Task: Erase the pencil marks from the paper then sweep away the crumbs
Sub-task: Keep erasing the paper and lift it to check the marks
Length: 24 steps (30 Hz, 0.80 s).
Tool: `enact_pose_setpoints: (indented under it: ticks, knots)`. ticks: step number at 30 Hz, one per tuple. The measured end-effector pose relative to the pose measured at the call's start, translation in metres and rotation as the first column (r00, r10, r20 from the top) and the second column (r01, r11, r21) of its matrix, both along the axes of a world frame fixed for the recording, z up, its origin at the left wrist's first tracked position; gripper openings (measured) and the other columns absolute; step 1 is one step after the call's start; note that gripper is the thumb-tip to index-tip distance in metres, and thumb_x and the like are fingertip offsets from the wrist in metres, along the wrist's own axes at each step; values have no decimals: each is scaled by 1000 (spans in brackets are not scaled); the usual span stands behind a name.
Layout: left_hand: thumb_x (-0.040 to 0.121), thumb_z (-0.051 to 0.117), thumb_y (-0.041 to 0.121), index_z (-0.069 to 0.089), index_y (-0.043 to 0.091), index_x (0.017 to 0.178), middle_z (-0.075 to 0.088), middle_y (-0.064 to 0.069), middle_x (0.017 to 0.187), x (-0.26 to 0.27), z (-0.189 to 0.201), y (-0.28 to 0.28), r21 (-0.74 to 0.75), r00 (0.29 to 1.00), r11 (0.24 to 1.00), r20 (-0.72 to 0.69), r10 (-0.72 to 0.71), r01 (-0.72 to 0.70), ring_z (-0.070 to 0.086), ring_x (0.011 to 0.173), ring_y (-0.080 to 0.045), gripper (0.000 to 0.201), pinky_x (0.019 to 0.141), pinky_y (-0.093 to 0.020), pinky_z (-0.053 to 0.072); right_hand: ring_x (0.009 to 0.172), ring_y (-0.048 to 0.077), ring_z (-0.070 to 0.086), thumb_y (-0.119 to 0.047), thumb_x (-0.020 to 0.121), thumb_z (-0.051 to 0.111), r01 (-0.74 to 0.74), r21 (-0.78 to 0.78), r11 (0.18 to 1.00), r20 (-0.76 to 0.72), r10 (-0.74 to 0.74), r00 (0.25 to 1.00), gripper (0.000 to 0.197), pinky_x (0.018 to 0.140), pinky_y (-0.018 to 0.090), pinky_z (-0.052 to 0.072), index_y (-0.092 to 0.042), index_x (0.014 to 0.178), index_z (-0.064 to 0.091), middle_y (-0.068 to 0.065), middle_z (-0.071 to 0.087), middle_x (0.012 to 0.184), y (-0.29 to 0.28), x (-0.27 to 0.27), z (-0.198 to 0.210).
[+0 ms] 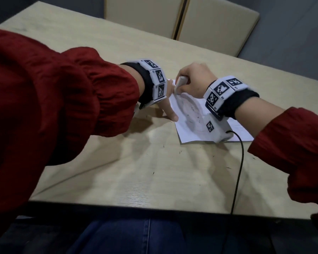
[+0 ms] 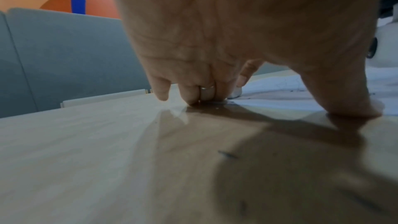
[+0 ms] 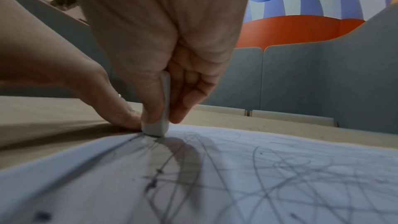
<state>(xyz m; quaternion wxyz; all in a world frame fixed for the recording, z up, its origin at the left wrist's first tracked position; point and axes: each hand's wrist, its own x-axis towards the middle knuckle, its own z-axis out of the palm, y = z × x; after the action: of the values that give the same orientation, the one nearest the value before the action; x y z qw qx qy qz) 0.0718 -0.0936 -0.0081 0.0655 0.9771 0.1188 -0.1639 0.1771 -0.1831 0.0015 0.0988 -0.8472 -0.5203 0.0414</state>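
- Midway through the job, a person's right hand (image 1: 195, 79) pinches a white eraser (image 3: 158, 122) between thumb and fingers, its lower end pressed upright against the far corner of the paper (image 1: 189, 132).
- Beside it, the left hand (image 2: 215, 40) braces the sheet's left edge, fingers (image 2: 193, 96) extended and thumb planted on the wooden table (image 1: 154, 180), gripping nothing.
- Looping pencil marks (image 3: 280, 168) cover most of the sheet nearer the wrist camera; by this showing, much erasing is left to do.
- Dark crumbs (image 1: 180, 153) dot the paper and the table in front of it, not yet swept.
- Thin and light, the sheet will likely buckle or tear under hard rubbing; it is best held flat close to the stroke, as the left hand does.
- Small and stiff enough to press, the eraser seems best gripped low on its sides, near the working end.
- No containers appear in any view; the crumbs lie loose.
- Two pale chairs (image 1: 218, 24) stand at the table's far side, and a black cable (image 1: 240, 162) trails from the right wrist.
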Motion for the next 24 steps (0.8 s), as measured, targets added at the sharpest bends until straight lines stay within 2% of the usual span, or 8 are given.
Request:
enact_pose_setpoints:
  ticks: [1, 3, 7, 11, 13, 16, 19, 24]
  knots:
    - [80, 70, 53, 41, 17, 77, 44, -10, 138, -2, 0, -1, -29, 999, 1000, 34, 7, -6, 45, 89, -18, 47, 77, -26, 29, 83, 22, 61, -8, 72, 73, -4, -11, 1000, 5, 4, 1000, 13, 73, 31, 52, -17, 82, 71, 6, 68, 83, 0, 0, 0]
    - [79, 71, 53, 51, 10, 95, 46, -9, 125, -3, 0, -1, -58, 998, 998, 60, 20, -17, 40, 83, -16, 50, 77, -27, 30, 83, 22, 58, -13, 73, 73, -10, -22, 1000, 26, 10, 1000, 13, 77, 36, 52, -22, 81, 70, 3, 67, 80, -4, -2, -1]
    - [68, 70, 71, 51, 2, 124, 46, -8, 140, 0, -5, 2, -33, 999, 999, 13, 38, -38, 45, 102, -20, 91, 94, -34, 39, 74, 15, 45, -23, 77, 74, -51, -47, 998, 114, 56, 992, 11, 78, 29, 33, -31, 79, 66, -19, 50, 58, -23, -13, 4]
    - [67, 64, 78, 39, 4, 140, 35, -13, 152, 0, -7, 1, 17, 999, 999, -2, 48, -48, 48, 120, -25, 107, 107, -43, 37, 64, -1, 44, -30, 77, 74, -111, -142, 984, 75, 123, 990, 7, 78, 26, 25, -31, 81, 69, -28, 54, 52, -48, -19, 9]
    - [67, 64, 77, 33, 6, 144, 32, -12, 153, -1, -6, -1, 40, 999, 998, -5, 47, -47, 44, 129, -29, 110, 109, -45, 35, 67, 4, 47, -34, 76, 73, -103, -123, 987, 89, 114, 990, 7, 79, 29, 29, -32, 82, 69, -23, 57, 61, -44, -16, 10]
    - [66, 68, 74, 34, 6, 143, 33, -11, 153, 0, -7, 0, 33, 999, 999, -24, 35, -35, 42, 133, -29, 108, 109, -46, 34, 84, 15, 56, -30, 77, 69, -3, 47, 999, 157, -5, 988, 8, 82, 31, 31, -29, 85, 70, -12, 66, 79, -19, -6, 11]
    - [69, 71, 69, 42, 10, 126, 31, -10, 153, 1, -7, 2, 19, 1000, 999, -13, 26, -26, 40, 133, -29, 86, 108, -44, 35, 92, 18, 58, -28, 77, 71, 57, 20, 998, 191, -59, 980, 10, 84, 33, 28, -27, 86, 71, -10, 69, 87, 0, 1, 11]
    - [63, 63, 81, 26, 12, 150, 26, -9, 156, 5, -11, 5, 70, 998, 997, -59, 33, -29, 35, 137, -29, 117, 113, -50, 28, 83, 18, 54, -27, 81, 65, 9, 13, 1000, 224, -12, 974, 7, 83, 31, 24, -30, 84, 70, -11, 68, 83, -18, -3, 1]
